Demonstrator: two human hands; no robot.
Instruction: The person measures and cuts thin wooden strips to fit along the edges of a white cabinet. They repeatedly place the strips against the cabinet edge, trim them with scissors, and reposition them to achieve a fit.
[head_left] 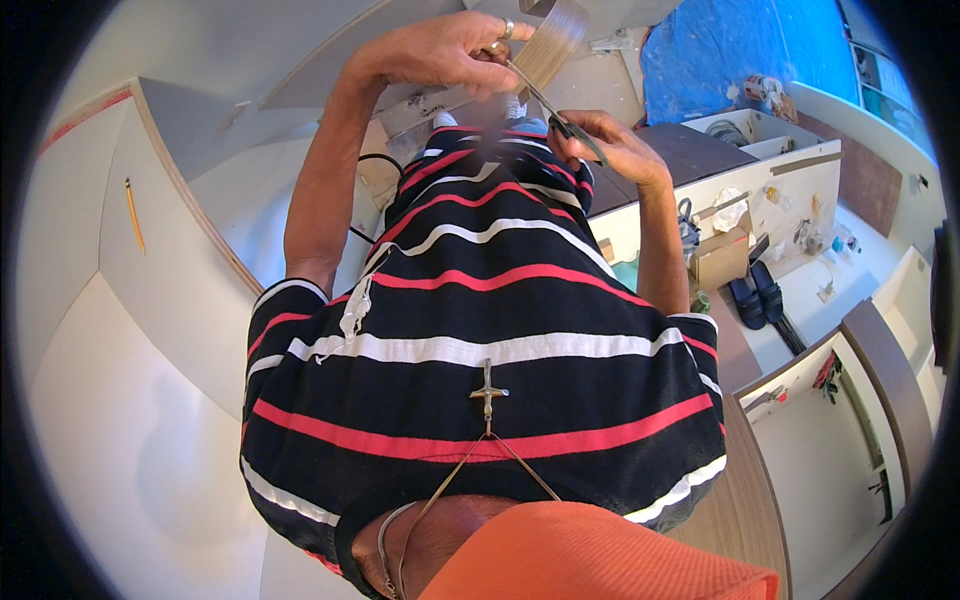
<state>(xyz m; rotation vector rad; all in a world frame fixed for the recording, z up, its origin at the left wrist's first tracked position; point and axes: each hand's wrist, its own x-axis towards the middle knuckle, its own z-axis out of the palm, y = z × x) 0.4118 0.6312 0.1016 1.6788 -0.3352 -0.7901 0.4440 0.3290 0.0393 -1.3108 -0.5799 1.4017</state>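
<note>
Near the top centre my left hand (470,60) has its fingers closed at the edge of a wood-grain strip (552,42), which rises out of view. To its lower right my right hand (615,152) grips a long, thin, dark tool (552,112), possibly scissors or a blade, whose tip reaches the strip near my left fingers. A blurred dark shape below the strip is too smeared to name.
A pale cabinet with a brown top (680,150) stands at the right, holding assorted items. Black slides (760,298) lie beyond it. An open white box (830,460) is at lower right, a pencil (135,215) at left, blue sheeting (700,55) at the back.
</note>
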